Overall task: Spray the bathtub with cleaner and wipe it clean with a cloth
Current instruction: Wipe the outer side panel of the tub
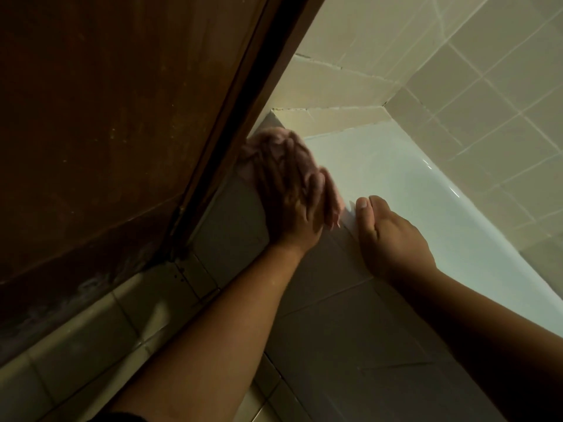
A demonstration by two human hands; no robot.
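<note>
The cloth (pixel 262 153), pink and bunched, lay on the near corner of the tub (pixel 396 166) rim, just beside the door (pixel 106 132). The left hand (pixel 289 196) pressed flat on it with its fingers spread and fairly straight, covering most of the cloth. Only the far edge and a strip by the thumb showed. Both hand and cloth were smeared by motion blur, so the fingertips were hard to make out.

The right hand (pixel 393 239) rested on the rim just beside the left, its thumb lying straight along the edge. Its other fingers were mostly hidden behind the back of the hand, so I could not tell whether they gripped the rim.

The tub was white and glossy, with small highlights along its far side, and its lower end ran out of view at the right. Its front (pixel 335 330) was faced with grey tiles, dim in shadow. Beige wall tiles (pixel 487 86) with pale grout rose behind the tub, above a tiled ledge (pixel 335 117) at its head. The dark brown door filled the upper left, with pale tiles (pixel 91 330) below it. The light was low and warm.
</note>
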